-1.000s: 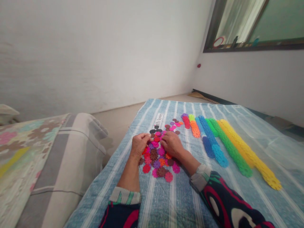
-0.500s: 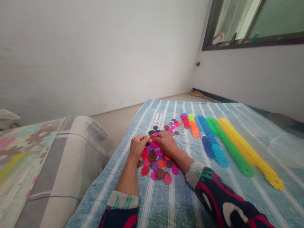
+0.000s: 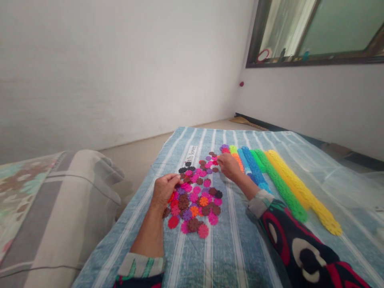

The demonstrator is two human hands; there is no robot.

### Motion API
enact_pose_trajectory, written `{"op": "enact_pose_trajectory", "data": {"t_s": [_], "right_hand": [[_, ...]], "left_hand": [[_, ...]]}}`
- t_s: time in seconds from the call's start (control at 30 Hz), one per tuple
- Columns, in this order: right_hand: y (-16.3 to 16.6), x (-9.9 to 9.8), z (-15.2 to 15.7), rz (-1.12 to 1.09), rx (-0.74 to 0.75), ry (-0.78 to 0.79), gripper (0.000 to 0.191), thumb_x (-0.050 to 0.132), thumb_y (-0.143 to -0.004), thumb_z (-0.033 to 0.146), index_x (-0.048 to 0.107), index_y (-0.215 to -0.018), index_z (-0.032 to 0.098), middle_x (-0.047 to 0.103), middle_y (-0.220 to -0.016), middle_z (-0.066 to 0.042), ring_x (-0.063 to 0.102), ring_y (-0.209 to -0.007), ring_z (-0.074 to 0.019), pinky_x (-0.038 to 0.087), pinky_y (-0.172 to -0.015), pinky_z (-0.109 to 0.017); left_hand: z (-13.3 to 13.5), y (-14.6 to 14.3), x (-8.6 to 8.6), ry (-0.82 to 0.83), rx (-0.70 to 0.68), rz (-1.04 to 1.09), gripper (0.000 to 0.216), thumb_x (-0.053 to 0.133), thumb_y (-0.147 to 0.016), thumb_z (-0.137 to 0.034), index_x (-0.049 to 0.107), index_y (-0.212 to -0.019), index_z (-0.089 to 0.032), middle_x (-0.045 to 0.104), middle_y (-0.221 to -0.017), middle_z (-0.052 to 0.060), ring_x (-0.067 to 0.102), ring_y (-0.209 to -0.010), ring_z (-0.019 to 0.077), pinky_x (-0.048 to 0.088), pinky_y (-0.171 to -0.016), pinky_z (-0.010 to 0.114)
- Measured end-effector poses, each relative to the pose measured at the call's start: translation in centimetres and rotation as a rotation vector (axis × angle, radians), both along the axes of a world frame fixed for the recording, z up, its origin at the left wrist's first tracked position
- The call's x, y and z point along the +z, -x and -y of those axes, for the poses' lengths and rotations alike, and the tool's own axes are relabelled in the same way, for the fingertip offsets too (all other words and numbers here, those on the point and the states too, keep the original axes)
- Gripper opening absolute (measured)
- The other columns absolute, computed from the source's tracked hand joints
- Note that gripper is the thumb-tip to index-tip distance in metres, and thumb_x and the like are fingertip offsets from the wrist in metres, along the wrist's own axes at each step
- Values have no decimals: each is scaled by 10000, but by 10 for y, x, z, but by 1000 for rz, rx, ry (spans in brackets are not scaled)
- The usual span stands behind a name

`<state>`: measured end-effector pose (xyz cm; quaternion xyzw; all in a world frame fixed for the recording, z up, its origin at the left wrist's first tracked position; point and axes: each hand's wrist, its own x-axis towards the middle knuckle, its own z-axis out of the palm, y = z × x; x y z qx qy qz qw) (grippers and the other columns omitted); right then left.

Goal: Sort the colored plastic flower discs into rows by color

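A loose pile of flower-shaped plastic discs (image 3: 193, 197) in pink, red, brown, purple, orange and black lies on the striped cloth. My left hand (image 3: 164, 192) is at the pile's left edge, thumb and fingers pinched together; what they hold, if anything, is too small to make out. Over at the near ends of the sorted rows, my right hand (image 3: 230, 166) has its fingers closed by the red discs (image 3: 225, 150), and its contents are hidden. It partly covers the orange row (image 3: 238, 160). Blue (image 3: 251, 162), green (image 3: 280, 186) and yellow (image 3: 303, 188) overlapping rows stretch to the right.
A blue-and-white striped cloth (image 3: 126, 240) covers the surface beneath the discs. To the left stands a cushioned seat with a grey-and-white cover (image 3: 70, 204). A clear plastic bag (image 3: 345, 172) lies at right. White wall (image 3: 120, 72) and a window (image 3: 315, 32) are behind.
My right hand has moved from the middle of the pile, away to the right, over to the red and orange rows. My left hand stays at the pile. The view has shifted slightly right.
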<state>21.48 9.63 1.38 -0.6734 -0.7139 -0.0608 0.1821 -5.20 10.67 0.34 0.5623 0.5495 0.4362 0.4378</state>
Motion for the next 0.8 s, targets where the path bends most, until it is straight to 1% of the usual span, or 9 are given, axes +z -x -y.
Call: {"op": "enact_pose_trajectory", "data": {"t_s": [0.1,0.17,0.23,0.4,0.5,0.63,0.8], "right_hand": [[-35,2,-3,31,-87,43,309,425,-935,149,696,-786,151,647,-899,-114,562,-861,-213,386,-753,-296],[-49,2,-3,51,-124,74,312,423,-935,157,700,-790,155,650,-915,-112,567,-849,-211,383,-726,-291],[-56,2,-4,70,-145,100,311,424,-939,173,705,-807,161,655,-934,-106,572,-859,-209,380,-713,-285],[-57,2,-6,108,-157,150,295,432,-946,198,713,-858,168,670,-987,-98,579,-916,-201,379,-728,-268],[-55,0,-7,132,-170,176,282,439,-943,196,714,-881,176,677,-1011,-113,581,-933,-208,382,-736,-272],[-54,-2,-9,164,-189,204,288,433,-939,187,719,-905,174,675,-1027,-150,585,-944,-234,389,-759,-305],[-53,-2,-8,200,-177,206,271,464,-922,199,725,-926,125,666,-1035,-202,574,-1005,-287,378,-799,-351]], "left_hand": [[0,0,-1,-15,-9,-2,259,661,-633,-390,716,-735,-159,710,-620,6,549,-510,117,410,-481,214],[0,0,-1,-17,-8,-3,255,659,-632,-387,716,-733,-160,713,-628,7,557,-525,119,413,-489,211],[1,-1,0,-8,-3,-4,253,658,-629,-384,715,-736,-161,714,-629,5,554,-530,118,414,-495,210],[3,-1,2,4,-8,-14,266,656,-633,-390,713,-749,-158,711,-621,4,540,-521,117,406,-495,214],[2,0,1,1,-7,-12,278,665,-635,-397,713,-764,-156,716,-632,6,544,-523,118,409,-500,217],[1,0,-1,-2,-7,2,276,666,-632,-396,714,-762,-156,714,-631,8,545,-520,118,414,-501,219],[2,0,0,-14,-14,-1,258,654,-626,-391,711,-723,-159,703,-611,4,506,-481,105,407,-486,220]]}}
